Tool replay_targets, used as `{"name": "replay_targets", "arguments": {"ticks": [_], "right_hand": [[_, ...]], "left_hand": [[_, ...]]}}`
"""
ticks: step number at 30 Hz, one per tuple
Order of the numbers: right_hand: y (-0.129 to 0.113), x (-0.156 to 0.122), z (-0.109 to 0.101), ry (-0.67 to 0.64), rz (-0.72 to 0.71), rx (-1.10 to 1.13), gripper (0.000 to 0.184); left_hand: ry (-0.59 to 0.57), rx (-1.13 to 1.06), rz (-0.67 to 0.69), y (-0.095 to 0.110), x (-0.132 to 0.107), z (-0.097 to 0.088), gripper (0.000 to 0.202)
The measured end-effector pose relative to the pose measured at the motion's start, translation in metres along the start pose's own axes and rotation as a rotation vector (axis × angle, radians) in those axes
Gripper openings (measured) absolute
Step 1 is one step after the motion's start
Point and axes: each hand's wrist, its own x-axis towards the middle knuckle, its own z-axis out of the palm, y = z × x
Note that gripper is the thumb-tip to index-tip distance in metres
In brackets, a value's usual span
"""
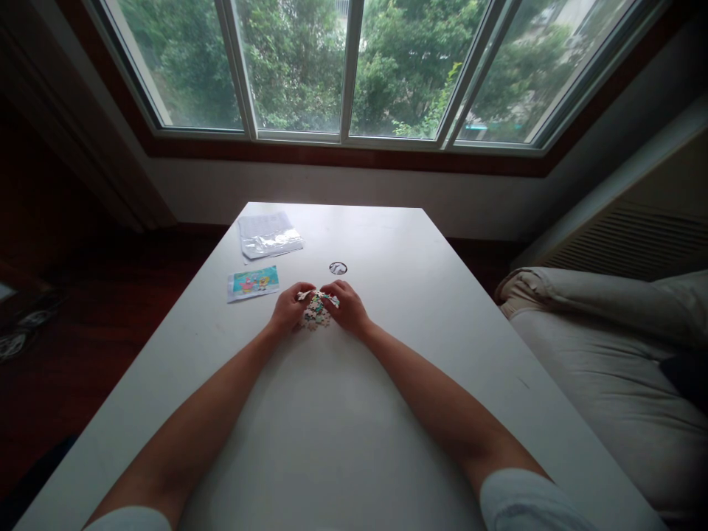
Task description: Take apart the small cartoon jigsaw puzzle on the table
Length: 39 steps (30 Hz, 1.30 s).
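A small heap of jigsaw pieces (pixel 316 313), white, teal and mixed in colour, lies on the white table (pixel 354 413). From the left side, my left hand (pixel 290 305) curls its fingers around some pale pieces at the top of the heap. My right hand (pixel 348 305) faces it from the other side, its fingers closed on a few more pieces. Both hands touch the pile, and the fingertips partly hide what they grip. Left of them rests a printed picture card (pixel 254 283) with pink and yellow cartoon figures on teal.
Farther back on the left lies a clear plastic bag (pixel 271 236). A small round dark-rimmed item (pixel 338 268) sits just beyond my hands. A pale sofa (pixel 586 346) stands along the table's right side, and a window (pixel 348 74) is beyond the far edge.
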Motion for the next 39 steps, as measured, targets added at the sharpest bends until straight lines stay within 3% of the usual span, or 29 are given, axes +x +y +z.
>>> {"name": "replay_targets", "arguments": {"ticks": [7,12,18,24,30,39], "right_hand": [[-0.005,0.001,-0.002,-0.004,-0.011,-0.002,0.019],[0.000,0.002,-0.002,0.010,0.012,0.040,0.015],[0.006,0.003,0.002,0.033,0.053,0.162,0.015],[0.010,0.002,0.007,-0.058,0.236,0.473,0.027],[0.014,0.002,0.010,-0.134,0.297,0.749,0.029],[0.014,0.004,0.006,-0.178,0.290,0.799,0.029]], "left_hand": [[0.023,0.078,0.001,0.005,-0.003,-0.001,0.013],[-0.075,0.152,0.047,0.011,-0.005,-0.002,0.012],[-0.112,0.045,0.029,0.013,-0.006,-0.001,0.024],[-0.096,-0.086,-0.003,0.011,-0.004,0.000,0.032],[-0.079,-0.246,-0.081,0.011,-0.002,0.000,0.034],[-0.071,-0.256,-0.109,0.006,0.001,0.001,0.030]]}}
